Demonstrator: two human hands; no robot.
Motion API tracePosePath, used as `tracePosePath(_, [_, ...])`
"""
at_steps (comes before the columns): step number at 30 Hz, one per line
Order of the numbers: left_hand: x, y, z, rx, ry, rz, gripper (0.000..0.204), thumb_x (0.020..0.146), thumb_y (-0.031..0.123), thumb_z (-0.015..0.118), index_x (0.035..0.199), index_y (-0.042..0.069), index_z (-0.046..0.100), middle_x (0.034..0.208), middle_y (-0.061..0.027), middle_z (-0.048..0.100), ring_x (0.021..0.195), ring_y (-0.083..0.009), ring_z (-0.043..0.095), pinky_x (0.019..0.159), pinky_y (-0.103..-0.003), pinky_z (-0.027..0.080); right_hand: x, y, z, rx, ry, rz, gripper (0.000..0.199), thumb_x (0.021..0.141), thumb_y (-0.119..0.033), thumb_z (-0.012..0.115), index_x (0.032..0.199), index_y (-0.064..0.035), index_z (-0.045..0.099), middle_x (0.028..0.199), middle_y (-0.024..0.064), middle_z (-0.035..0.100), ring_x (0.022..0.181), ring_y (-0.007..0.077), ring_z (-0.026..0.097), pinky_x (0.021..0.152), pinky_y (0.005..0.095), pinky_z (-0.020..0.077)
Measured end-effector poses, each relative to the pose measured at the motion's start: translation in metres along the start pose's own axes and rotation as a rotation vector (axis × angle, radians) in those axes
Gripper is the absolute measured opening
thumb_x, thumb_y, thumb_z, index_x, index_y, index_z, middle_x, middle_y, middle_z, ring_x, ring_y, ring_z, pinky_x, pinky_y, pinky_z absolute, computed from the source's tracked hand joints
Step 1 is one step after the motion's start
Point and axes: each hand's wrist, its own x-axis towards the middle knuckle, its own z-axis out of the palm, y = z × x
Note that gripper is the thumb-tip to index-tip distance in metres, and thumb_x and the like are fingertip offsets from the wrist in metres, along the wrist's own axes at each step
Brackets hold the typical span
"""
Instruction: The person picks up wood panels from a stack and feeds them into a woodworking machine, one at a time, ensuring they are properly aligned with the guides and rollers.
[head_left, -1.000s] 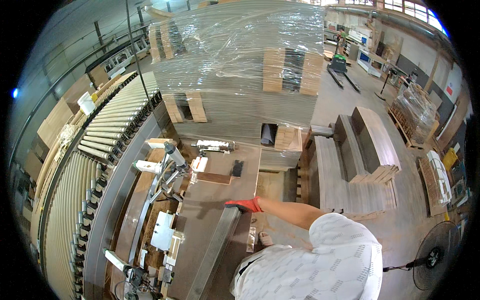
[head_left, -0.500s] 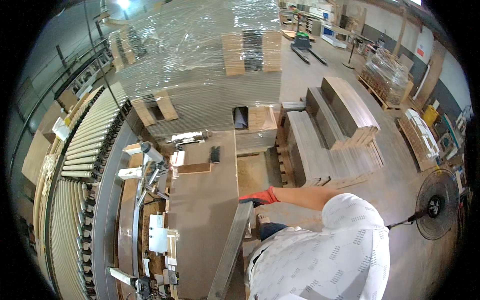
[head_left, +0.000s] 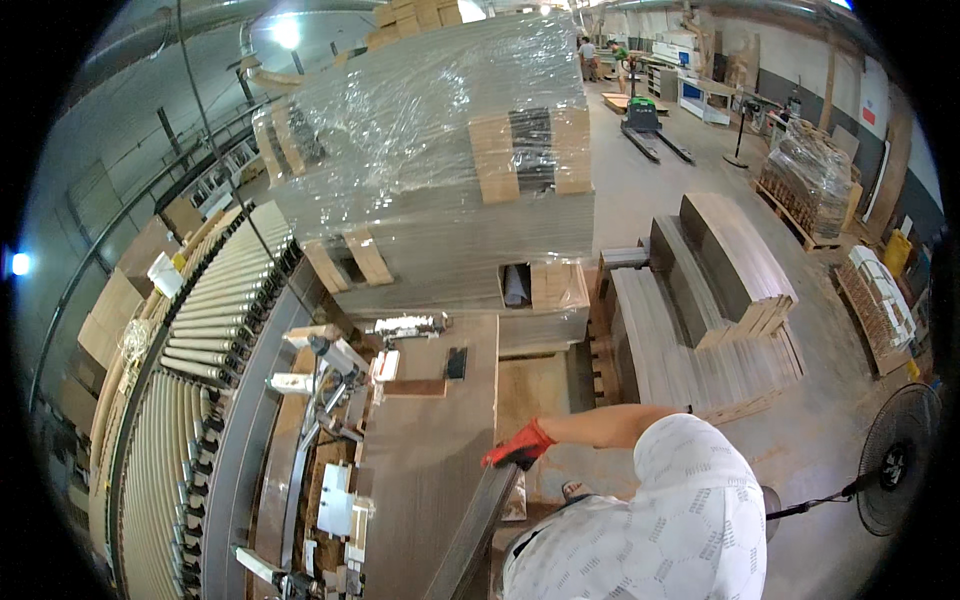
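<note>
My right hand (head_left: 518,445), in a red and black glove, is closed over the far end of a long, narrow grey-brown board (head_left: 472,535). The board runs toward me and leaves the view at the lower edge. It lies along the right edge of a wide, flat brown work surface (head_left: 425,440). My bare right forearm reaches across from a white patterned sleeve. My left hand is out of view. On the work surface, farther off, lie a small black block (head_left: 456,362) and a red and white piece (head_left: 385,365).
Metal machine fittings (head_left: 335,360) line the left side, beside a roller conveyor (head_left: 155,480). A tall film-wrapped stack (head_left: 420,220) stands ahead. Stacked boards (head_left: 700,350) lie to the right, with a black fan (head_left: 890,465) nearer me. A pallet truck (head_left: 645,120) stands farther back, near other people.
My view has tilted up, so the surroundings sit lower and farther right in the picture. My right hand keeps its hold on the board's end.
</note>
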Motion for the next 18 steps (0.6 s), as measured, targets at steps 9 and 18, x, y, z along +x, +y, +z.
tracePosePath(9, [-0.004,0.008,0.06,0.009,0.162,0.004,0.061,0.097,0.06,0.068,0.137,0.013,0.066,0.125,-0.009,0.071,0.119,-0.0292,0.066,0.107,-0.048,0.053,0.032,-0.046,0.003,0.263,0.07,-0.138,0.087,0.095,-0.016,0.071,0.172,-0.017,0.031,0.176,0.0033,0.029,0.161,0.0198,0.027,0.131,0.0403,0.0222])
tracePosePath(18, [-0.006,0.029,0.119,0.025,0.32,0.06,0.061,0.097,0.057,0.069,0.138,0.013,0.066,0.125,-0.0102,0.07,0.12,-0.03,0.065,0.107,-0.048,0.053,0.038,-0.042,0.021,0.441,0.107,0.073,0.092,0.085,-0.023,0.075,0.168,-0.0167,0.037,0.168,0.0113,0.034,0.159,0.0304,0.029,0.128,0.0518,0.0235])
